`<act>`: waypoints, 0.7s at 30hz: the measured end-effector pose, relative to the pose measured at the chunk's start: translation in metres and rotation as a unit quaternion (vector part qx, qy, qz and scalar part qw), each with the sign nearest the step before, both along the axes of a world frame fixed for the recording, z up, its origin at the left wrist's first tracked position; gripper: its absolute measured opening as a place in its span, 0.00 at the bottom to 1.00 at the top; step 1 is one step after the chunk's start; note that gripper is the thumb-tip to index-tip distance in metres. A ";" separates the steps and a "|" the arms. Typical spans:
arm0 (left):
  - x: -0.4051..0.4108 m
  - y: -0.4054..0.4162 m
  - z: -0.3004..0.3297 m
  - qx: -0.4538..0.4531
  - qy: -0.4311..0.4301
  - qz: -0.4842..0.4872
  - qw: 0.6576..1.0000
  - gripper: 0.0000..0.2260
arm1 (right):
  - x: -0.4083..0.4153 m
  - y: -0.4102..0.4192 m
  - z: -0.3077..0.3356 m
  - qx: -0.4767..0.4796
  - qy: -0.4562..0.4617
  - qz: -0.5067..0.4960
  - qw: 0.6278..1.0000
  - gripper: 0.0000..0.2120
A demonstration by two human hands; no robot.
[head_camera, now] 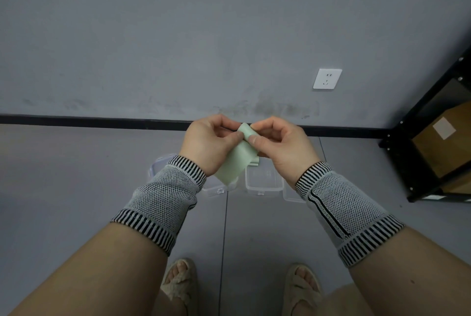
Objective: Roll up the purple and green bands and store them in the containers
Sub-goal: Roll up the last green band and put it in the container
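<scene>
Head view showed both hands raised in front of the person, each closed in a pinch on the top end of the green band [235, 160]. The left hand [211, 143] held the band's edge between thumb and fingertips, and the right hand [280, 144] pinched the same end just beside it, where a first small turn of the roll had formed between the two grips. Below the grips the rest of the band hung loose and unrolled, its tail trailing down towards the clear containers [263, 180] on the floor [76, 175], directly beneath the hands. No purple band could be made out. The roll was judged to be only just begun. The risk from here was the thin, springy strip slipping out of either pinch and uncoiling, since so little was wound; uneven tension between the two grips could also skew the roll into a cone too wide for a container.
</scene>
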State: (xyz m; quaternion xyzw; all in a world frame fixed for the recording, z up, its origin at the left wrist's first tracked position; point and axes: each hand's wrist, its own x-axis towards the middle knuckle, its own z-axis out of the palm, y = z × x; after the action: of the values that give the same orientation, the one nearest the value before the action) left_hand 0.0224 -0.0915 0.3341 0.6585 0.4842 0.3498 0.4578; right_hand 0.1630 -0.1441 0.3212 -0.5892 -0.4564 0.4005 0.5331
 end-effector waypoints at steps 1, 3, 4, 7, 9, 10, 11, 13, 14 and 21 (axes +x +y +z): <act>-0.001 0.000 0.000 0.001 0.001 -0.004 1.000 0.03 | 0.000 0.000 0.000 -0.006 0.010 0.002 1.000 0.06; 0.000 0.000 -0.001 0.003 0.003 -0.014 1.000 0.02 | 0.001 -0.001 0.000 -0.024 0.000 0.008 1.000 0.05; 0.000 -0.001 -0.002 0.003 0.004 -0.018 1.000 0.02 | 0.001 -0.001 0.000 -0.031 -0.010 0.015 0.999 0.05; -0.001 -0.002 -0.001 -0.005 -0.003 -0.026 1.000 0.04 | 0.003 -0.001 0.002 -0.025 -0.031 0.013 0.999 0.05; -0.001 -0.002 -0.001 -0.009 0.003 -0.033 0.999 0.07 | 0.003 0.000 0.002 -0.011 -0.032 -0.003 0.999 0.06; -0.001 -0.002 0.000 -0.009 0.010 -0.035 0.999 0.08 | 0.003 0.000 0.001 -0.005 -0.033 -0.008 0.999 0.07; -0.001 -0.003 0.000 -0.008 0.014 -0.036 0.999 0.09 | 0.002 0.000 0.001 0.000 -0.035 -0.009 0.999 0.08; -0.001 -0.003 0.001 -0.006 0.014 -0.035 0.999 0.09 | 0.001 0.000 0.000 0.006 -0.042 -0.009 0.999 0.09; -0.001 -0.003 0.001 -0.005 0.013 -0.035 0.999 0.09 | 0.001 0.000 0.001 0.009 -0.046 -0.009 0.999 0.10; 0.003 -0.005 0.002 -0.011 -0.028 -0.038 0.999 0.05 | -0.001 0.002 0.001 0.009 -0.112 -0.019 0.993 0.14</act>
State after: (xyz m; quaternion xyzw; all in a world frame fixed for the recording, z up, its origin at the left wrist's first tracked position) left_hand 0.0254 -0.0969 0.3360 0.6611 0.4498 0.3448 0.4916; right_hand 0.1623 -0.1423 0.3227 -0.6346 -0.5051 0.3176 0.4912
